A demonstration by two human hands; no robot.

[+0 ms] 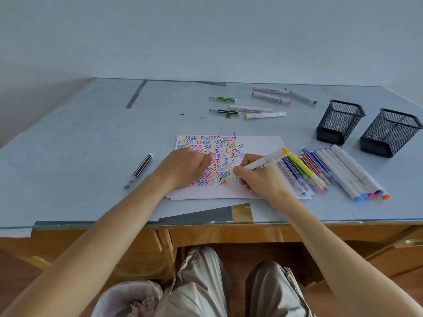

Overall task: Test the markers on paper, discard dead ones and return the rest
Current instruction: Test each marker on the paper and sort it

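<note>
**Testing an orange-capped marker on the scribbled sheet**

Head view, taking the white paper sheet covered in coloured zigzags (pixel 258 145) as landmark. Right hand (pixel 258 179) over the sheet's near right part, fingers pinched round a white twin-tip marker with an orange-yellow end cap (pixel 266 160). Long axis slanting from the tip, down-left near a small orange mark, up to the cap at upper right, over the sheet's right edge. Tip itself hidden by the fingers. Left hand (pixel 185 165) on the sheet's left part, fingers curled under, knuckles resting on the scribbles; anything held inside, impossible to tell.

Just right of the sheet, a fanned row of coloured and white markers (pixel 332 172), nearer the right hand. Beyond that, further right, two black mesh pen cups (pixel 366 126). Behind the sheet, a loose scatter of white and green markers (pixel 258 104). Left of it, one dark-barrelled pen (pixel 139 170), alone.

All on a pale blue glass-topped wooden desk (pixel 80 138) against a plain pale wall. Below the near edge, a white-lined waste bin (pixel 128 298) by the knees, probably for dead ones.
</note>
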